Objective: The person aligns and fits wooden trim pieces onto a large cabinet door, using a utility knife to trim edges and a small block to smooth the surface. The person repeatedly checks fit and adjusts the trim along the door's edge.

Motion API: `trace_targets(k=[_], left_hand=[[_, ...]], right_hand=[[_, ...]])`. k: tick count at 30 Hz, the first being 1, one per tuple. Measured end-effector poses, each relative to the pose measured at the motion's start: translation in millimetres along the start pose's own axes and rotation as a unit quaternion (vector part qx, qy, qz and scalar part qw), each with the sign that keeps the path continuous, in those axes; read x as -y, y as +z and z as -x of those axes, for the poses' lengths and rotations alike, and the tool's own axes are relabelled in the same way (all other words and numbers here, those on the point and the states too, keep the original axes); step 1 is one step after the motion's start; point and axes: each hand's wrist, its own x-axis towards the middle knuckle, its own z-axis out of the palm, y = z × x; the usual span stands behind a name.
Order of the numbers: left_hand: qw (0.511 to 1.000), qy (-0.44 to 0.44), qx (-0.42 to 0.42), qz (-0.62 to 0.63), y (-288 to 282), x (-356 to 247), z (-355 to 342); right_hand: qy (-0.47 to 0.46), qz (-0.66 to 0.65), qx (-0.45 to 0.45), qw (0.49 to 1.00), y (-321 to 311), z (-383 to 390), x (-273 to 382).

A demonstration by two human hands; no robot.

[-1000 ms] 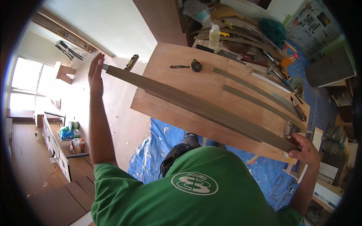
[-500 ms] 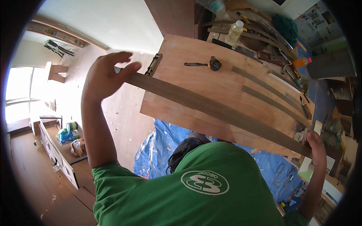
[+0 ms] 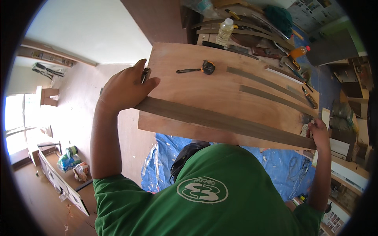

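Observation:
A long brown wooden strip [image 3: 220,120] spans the near side of a plywood panel [image 3: 181,86], slanting down to the right. My left hand [image 3: 128,86] is at its left end, thumb and forefinger apart, other fingers hidden; the strip's end passes under the palm. At the right end, the fingers of my right hand [image 3: 319,133] are closed about the strip. Whether the strip touches the panel I cannot tell. Two thinner brown strips [image 3: 271,84] lie farther back on the panel. A metal fitting [image 3: 145,74] shows partly behind my left hand.
On the panel lie a black-and-orange tape measure [image 3: 208,67] and a utility knife [image 3: 310,97]. Behind stand a clear bottle [image 3: 225,31] and an orange bottle [image 3: 300,52] among tools. A blue tarp [image 3: 275,173] covers floor near me. Packages [image 3: 69,162] sit at left.
The strip's left end has come down and nearer, and the strip slants less. Both hands moved with it. The whole view has shifted slightly, so the panel appears farther left.

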Motion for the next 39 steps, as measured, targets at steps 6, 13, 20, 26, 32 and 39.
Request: trace_targets(k=[6, 13, 20, 26, 32, 39], left_hand=[[0.997, -0.008, 0.047, 0.065, -2, 9, -7], [0.988, 0.072, -0.052, 0.125, 15, 18, 0], [0.971, 0.033, -0.074, 0.223, 20, 11, 9], [0.967, 0.030, -0.130, 0.219, 23, 11, 19], [0.949, 0.072, -0.190, 0.239, 33, 22, 18], [0.915, 0.119, -0.275, 0.271, 38, 29, 15]], right_hand=[[0.003, -0.037, -0.043, 0.998, 14, 3, 13], [-0.039, 0.005, -0.109, 0.993, 6, 6, -32], [-0.025, -0.068, -0.116, 0.991, 10, 34, 15], [-0.081, -0.154, -0.131, 0.976, 9, 40, 5], [-0.189, -0.243, -0.188, 0.933, 15, 38, -16], [-0.257, -0.295, -0.245, 0.887, 21, 44, -12]])
